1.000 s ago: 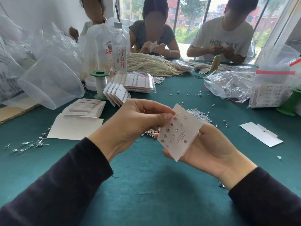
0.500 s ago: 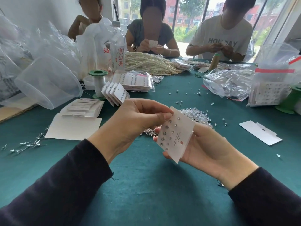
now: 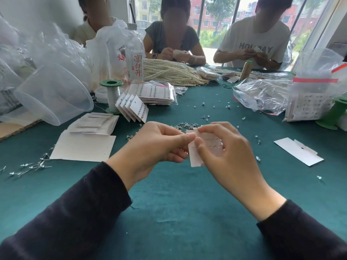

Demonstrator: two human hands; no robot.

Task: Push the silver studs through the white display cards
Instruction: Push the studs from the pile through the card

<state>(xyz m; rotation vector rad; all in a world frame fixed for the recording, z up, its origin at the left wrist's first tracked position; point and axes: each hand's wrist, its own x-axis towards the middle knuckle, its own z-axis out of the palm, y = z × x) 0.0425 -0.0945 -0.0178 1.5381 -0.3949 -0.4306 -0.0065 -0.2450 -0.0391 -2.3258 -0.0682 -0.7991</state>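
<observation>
The left grip (image 3: 154, 147) and right grip (image 3: 231, 156) both pinch a card (image 3: 194, 160) above the desk (image 3: 178, 203). Studs (image 3: 187, 125) lie scattered beyond.

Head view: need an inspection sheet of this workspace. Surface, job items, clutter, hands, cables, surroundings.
Surface: green table cloth, in use.
Job's things: white display card held up; silver studs heaped behind it; blank cards stacked left.
Clutter: tipped clear tub, water bottle, pearl strands, plastic bags, green spool.
Hands: left hand and right hand both pinch the card.
Cables: nothing seen.
Surroundings: three people seated opposite, windows behind.
</observation>
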